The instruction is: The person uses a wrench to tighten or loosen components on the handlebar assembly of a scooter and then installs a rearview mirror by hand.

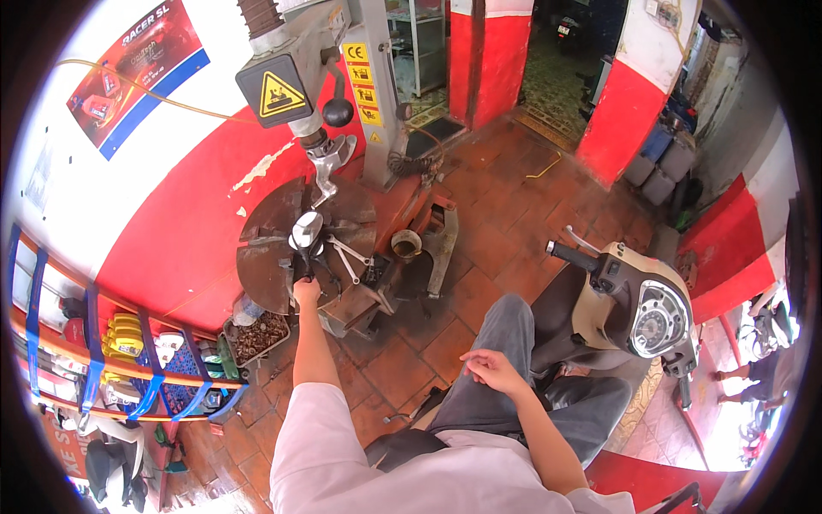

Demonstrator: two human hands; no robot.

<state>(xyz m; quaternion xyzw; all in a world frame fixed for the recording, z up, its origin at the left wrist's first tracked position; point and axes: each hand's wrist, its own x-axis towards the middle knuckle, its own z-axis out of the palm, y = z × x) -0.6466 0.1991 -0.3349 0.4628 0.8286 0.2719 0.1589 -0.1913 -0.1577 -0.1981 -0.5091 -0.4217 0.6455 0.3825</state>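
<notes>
With my left arm stretched forward, my left hand [306, 292] is closed around the black handle of a silver-headed, pistol-shaped tool [307, 230], which looks like an air impact wrench. It is over the round metal turntable [265, 270] of a tire changer. A silver three-armed wrench [347, 259] lies just to its right. Above the turntable hangs the machine's metal mounting head [327, 164]. Near my right thigh, my right hand [494, 372] has loosely bent fingers, partly apart, with nothing visible in them.
A scooter [634, 313] stands close on my right. Right of the turntable is a metal arm [443, 248] beside a small round pot [406, 243]. At left, a rack [141, 377] holds bottles, near a tray of small rusty parts [257, 341]. Red tiles [484, 223] cover the floor.
</notes>
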